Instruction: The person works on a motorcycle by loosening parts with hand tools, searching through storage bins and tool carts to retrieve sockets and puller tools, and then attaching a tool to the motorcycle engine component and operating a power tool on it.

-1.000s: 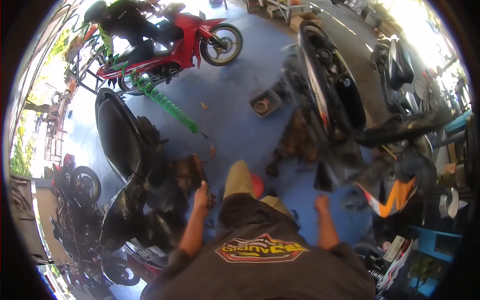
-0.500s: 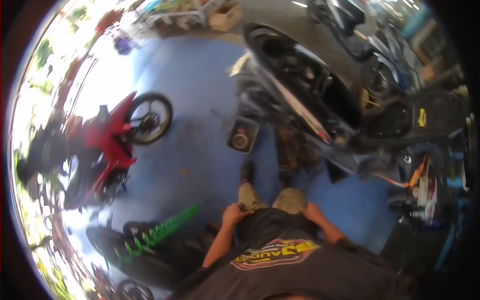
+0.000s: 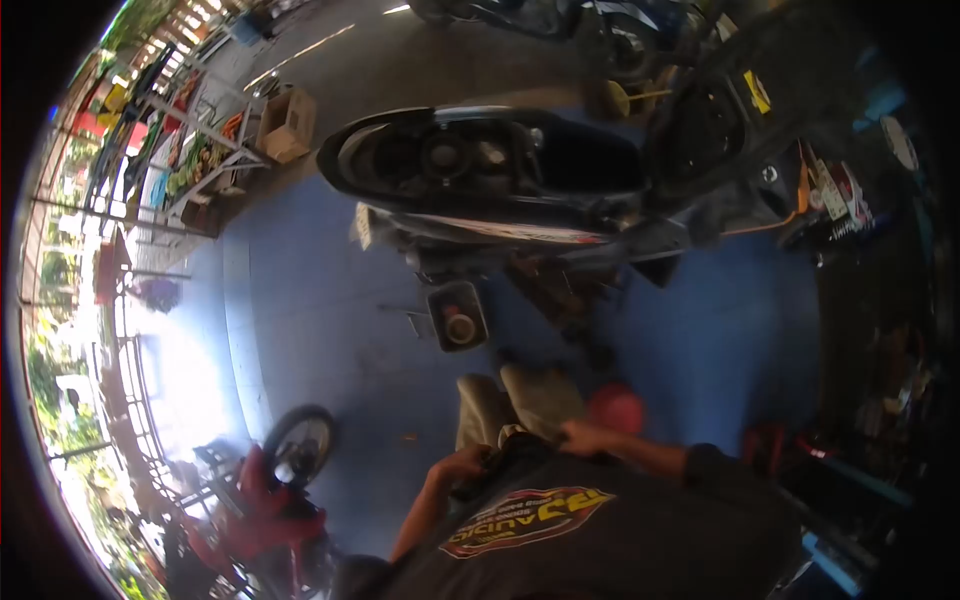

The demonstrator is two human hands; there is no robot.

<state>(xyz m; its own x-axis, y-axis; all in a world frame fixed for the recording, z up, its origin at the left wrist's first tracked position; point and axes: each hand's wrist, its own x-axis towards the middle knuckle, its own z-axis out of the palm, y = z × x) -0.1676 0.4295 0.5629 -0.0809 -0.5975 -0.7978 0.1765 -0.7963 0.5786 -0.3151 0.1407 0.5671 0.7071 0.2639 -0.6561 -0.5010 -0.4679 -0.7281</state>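
Observation:
My left hand (image 3: 462, 464) is closed at my waist, its fingers bunched on the trousers just below the dark shirt hem. At the other side of the waist my right hand (image 3: 586, 438) also grips the cloth of the beige trousers (image 3: 535, 395). The fingertips of both hands are partly hidden. In front of me stands a dark scooter (image 3: 520, 225) with its under-seat compartment (image 3: 585, 160) exposed. A dark rectangular tray (image 3: 458, 335) with a round part in it lies on the blue floor between me and the scooter.
A red motorcycle (image 3: 270, 515) stands at lower left. Beside my right leg is a round red object (image 3: 617, 408). A cardboard box (image 3: 287, 125) and a loaded rack (image 3: 200, 165) are at upper left. Dark clutter and a blue bar (image 3: 832, 562) fill the right side.
My view has turned, so the scooter now lies across it and the red motorcycle sits lower. Both hands stay at my waist, drawn closer together. The green spring-like object has left view; the round red object appears.

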